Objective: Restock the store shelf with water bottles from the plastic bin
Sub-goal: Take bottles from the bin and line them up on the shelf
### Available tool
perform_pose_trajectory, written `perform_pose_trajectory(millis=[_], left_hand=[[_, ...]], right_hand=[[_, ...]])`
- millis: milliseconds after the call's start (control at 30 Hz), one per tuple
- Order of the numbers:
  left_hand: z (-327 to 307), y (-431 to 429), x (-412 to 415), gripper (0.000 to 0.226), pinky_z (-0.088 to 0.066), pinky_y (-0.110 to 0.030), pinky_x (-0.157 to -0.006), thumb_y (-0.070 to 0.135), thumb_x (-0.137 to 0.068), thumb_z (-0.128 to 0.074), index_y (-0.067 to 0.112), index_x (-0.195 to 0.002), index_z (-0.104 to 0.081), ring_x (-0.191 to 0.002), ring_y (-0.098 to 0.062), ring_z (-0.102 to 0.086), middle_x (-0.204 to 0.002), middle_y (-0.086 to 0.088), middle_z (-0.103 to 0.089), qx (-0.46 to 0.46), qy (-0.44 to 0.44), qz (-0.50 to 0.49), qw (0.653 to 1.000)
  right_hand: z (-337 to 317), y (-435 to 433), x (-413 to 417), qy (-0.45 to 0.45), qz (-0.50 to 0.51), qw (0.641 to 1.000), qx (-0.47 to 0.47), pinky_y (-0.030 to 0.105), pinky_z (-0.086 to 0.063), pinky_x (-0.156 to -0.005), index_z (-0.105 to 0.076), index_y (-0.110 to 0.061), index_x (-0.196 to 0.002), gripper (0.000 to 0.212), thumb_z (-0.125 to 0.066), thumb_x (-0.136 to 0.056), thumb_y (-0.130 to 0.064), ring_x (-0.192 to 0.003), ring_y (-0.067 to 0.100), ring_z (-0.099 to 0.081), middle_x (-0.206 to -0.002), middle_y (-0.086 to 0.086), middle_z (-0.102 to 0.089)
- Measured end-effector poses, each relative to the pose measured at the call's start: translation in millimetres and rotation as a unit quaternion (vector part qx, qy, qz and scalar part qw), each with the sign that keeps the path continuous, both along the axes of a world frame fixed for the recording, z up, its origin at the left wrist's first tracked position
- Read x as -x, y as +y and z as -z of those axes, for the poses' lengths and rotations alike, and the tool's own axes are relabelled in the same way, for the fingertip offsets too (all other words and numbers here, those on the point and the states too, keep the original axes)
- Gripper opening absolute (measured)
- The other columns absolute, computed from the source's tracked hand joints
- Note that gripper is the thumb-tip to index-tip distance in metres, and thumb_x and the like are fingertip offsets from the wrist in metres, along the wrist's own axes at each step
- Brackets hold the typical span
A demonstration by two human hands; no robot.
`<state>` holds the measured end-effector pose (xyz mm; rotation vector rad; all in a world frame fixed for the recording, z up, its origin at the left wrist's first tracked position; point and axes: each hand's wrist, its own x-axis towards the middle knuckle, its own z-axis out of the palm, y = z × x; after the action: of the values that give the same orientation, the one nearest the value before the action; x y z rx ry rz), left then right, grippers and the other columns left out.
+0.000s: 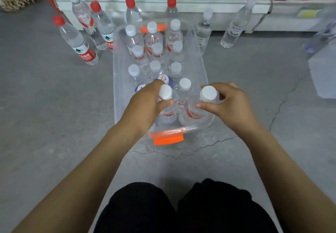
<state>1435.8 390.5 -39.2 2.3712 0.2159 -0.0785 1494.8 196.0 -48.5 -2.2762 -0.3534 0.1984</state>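
At the near end of the bin, our left hand curls its fingers round a white-capped bottle; our right hand grips the neighbouring bottle likewise.

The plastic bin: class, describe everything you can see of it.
The plastic bin is clear, lidless, oblong with rounded corners and an orange latch at each end. It sits on the grey floor before the shelf, holding upright white-capped water bottles. The left hand and right hand each grip one at its near end.

Grey concrete floor, cracks branching across right side. Low white shelf along far edge. Flat, even light.
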Motion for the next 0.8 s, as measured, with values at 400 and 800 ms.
perform_pose_trajectory(millis=[400,800], left_hand=[[-301.3,6.9,-12.7,0.032,-0.033,-0.006,-0.06,0.028,-0.085,-0.064,0.015,-0.112,-0.052,-0.085,-0.011,-0.047,-0.085,0.012,-0.051,0.019,-0.036,-0.059,0.997],[-677.0,10.3,-0.3,0.016,-0.036,-0.001,-0.059,0.024,-0.092,-0.054,0.018,-0.104,-0.046,-0.07,0.013,-0.047,-0.083,0.015,-0.05,0.148,-0.16,-0.097,0.971]], right_hand=[[-290.5,-18.0,-14.4,-0.018,0.09,0.995,-0.031,0.0,-0.032,-0.065,-0.067,-0.017,-0.104,0.039,-0.08,-0.069,-0.029,-0.068,0.0,-0.042,-0.077,-0.005,-0.042],[-668.6,-10.4,-15.0,-0.115,0.047,0.985,-0.12,0.02,-0.031,-0.064,-0.064,-0.013,-0.093,0.029,-0.073,-0.077,-0.035,-0.084,0.018,-0.04,-0.078,0.002,-0.049]])
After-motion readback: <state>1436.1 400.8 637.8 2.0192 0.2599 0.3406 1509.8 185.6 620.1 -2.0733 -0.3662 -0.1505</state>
